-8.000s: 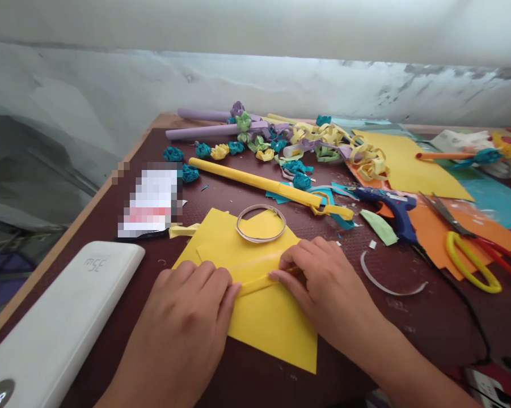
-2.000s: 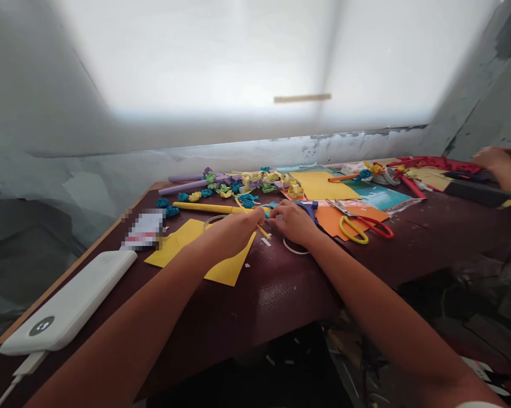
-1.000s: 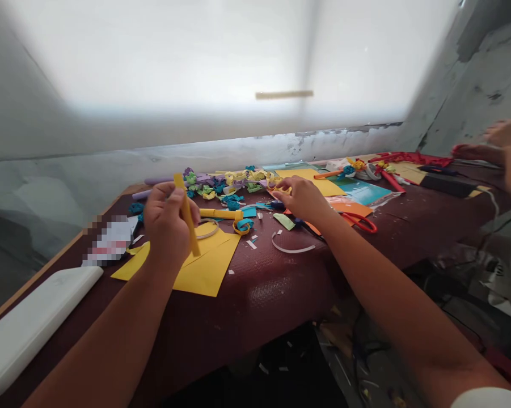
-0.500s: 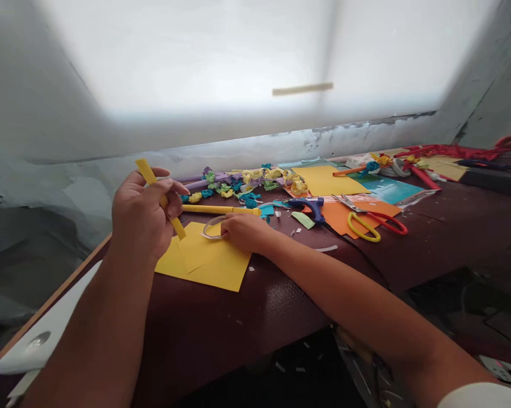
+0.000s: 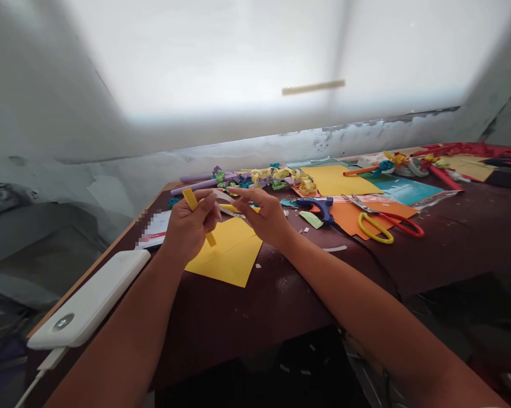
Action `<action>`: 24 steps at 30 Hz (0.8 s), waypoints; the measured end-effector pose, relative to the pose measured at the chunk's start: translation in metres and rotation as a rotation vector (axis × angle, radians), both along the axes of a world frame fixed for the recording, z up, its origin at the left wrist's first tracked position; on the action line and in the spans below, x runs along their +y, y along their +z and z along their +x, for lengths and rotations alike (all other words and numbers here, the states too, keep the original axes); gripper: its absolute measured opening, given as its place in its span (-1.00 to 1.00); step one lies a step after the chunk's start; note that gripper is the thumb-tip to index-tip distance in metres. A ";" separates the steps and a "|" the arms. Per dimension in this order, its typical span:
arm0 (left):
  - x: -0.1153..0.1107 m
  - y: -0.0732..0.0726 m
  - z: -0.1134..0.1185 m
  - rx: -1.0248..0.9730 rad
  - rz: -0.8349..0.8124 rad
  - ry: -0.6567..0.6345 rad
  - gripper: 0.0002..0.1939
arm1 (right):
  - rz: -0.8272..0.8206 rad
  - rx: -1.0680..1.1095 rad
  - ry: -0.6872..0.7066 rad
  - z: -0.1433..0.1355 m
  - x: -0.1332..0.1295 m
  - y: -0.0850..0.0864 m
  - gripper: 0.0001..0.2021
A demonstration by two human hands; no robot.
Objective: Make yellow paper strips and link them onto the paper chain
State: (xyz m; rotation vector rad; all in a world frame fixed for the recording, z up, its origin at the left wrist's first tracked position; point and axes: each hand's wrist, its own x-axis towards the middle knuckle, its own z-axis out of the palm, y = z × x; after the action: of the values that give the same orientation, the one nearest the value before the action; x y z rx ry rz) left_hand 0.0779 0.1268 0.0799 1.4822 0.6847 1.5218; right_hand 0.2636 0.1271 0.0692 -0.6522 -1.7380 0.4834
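Observation:
My left hand (image 5: pixel 191 229) is closed on a narrow yellow paper strip (image 5: pixel 190 198), which sticks out above and below the fingers. Between my two hands is a thin, pale roll of tape (image 5: pixel 226 198), raised above the table. My right hand (image 5: pixel 266 218) grips this roll from the right, while the left fingertips are at its near left side; whether they pinch the tape end I cannot tell. Under both hands lie yellow paper sheets (image 5: pixel 227 263). A yellow paper tube (image 5: pixel 254 209) behind them is mostly hidden by the hands.
Scissors (image 5: pixel 372 229) with yellow and red handles rest partly on orange paper (image 5: pixel 344 218). Beside them is a blue glue gun (image 5: pixel 321 208) with a trailing cord. Crumpled paper flowers (image 5: pixel 281 177) line the back. A white power bank (image 5: pixel 93 294) lies along the left edge.
My right hand has lifted the tape roll off the yellow sheets and brought it to my left hand. The left hand, still with the strip, has moved right and lower. The view has shifted left.

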 end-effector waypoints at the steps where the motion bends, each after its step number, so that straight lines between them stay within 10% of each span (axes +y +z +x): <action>1: -0.001 -0.001 -0.001 -0.006 -0.015 -0.002 -0.75 | -0.005 0.013 0.013 0.000 0.001 0.000 -0.73; 9: -0.018 0.008 -0.004 -0.021 -0.167 -0.192 -0.67 | -0.073 0.205 0.016 -0.003 0.017 -0.006 -0.74; 24: -0.020 0.001 0.008 -0.016 -0.134 -0.108 -0.72 | -0.140 0.313 0.151 -0.004 0.006 0.002 -0.73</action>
State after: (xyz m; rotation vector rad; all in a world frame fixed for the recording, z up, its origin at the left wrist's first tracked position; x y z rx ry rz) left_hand 0.0858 0.1065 0.0812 1.3820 0.6733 1.3780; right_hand 0.2596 0.1333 0.0709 -0.5137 -1.4708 0.7759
